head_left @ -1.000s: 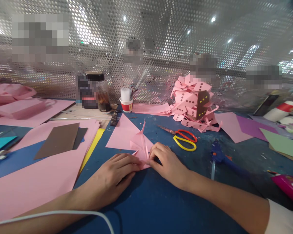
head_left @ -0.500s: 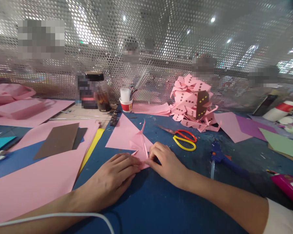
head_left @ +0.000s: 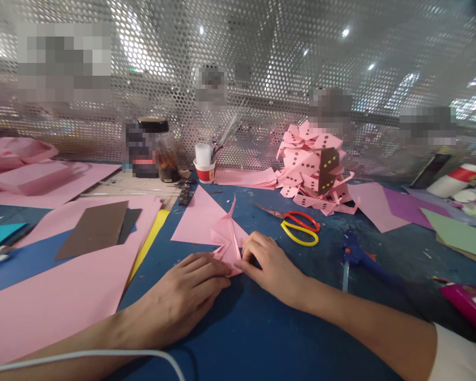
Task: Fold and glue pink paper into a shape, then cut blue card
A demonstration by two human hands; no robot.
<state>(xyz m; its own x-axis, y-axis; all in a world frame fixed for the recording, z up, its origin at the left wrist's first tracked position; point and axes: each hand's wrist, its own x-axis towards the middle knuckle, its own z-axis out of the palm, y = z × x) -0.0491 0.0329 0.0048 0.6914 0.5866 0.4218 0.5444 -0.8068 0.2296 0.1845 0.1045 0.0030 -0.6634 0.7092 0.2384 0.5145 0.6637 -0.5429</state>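
Note:
A folded pink paper (head_left: 228, 235) lies on the blue table between my hands, with a thin pointed strip standing up along its middle. My left hand (head_left: 184, 296) has its fingers together on the near left part of the paper, the fingertips and thumb closed at its edge. At the right edge my right hand (head_left: 267, 267) is curled, thumb and forefinger pinching the paper. Beneath the far side of the folded piece is a flat pink paper sheet (head_left: 194, 219). Scissors (head_left: 301, 227) with red and yellow handles rest beyond my right hand.
A blue glue gun (head_left: 355, 251) lies at the right. Behind stands a pink paper model (head_left: 305, 159) with dark squares. Brown card (head_left: 97, 227) and large pink sheets (head_left: 55, 307) cover the left. A white cable (head_left: 115, 351) crosses my left forearm. A red-and-white cup (head_left: 205, 172) stands behind.
My left fingers have slid slightly right along the near edge of the folded paper, showing more of its left flap. My right hand is nearly still.

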